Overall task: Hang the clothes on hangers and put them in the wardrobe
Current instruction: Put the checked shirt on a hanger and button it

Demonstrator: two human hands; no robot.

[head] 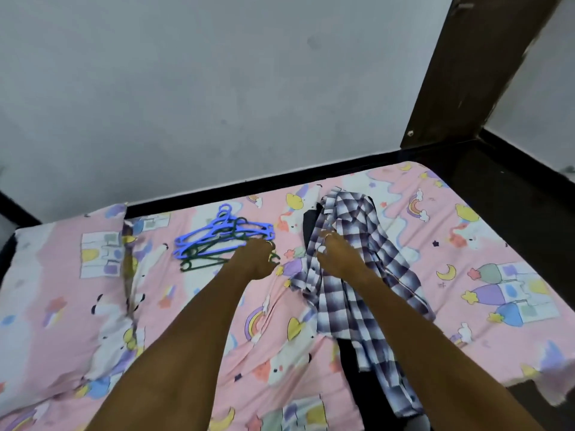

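your left hand (256,259) is at the right end of the pile of hangers (217,241) on the bed (466,244), its fingers curled down onto a green hanger (202,262); it seems to grip it, but the fingertips are hidden, so i cannot tell for sure. your right hand (337,256) lies on the checked shirt (357,275) and pinches the cloth near the collar end. the shirt runs long from the far side of the bed toward you, over a dark garment (311,219). the hangers lie just left of the shirt, their long bars pointing left and right. so the left hand is the nearer one for the hanger, and the hanger must travel right, toward the collar.
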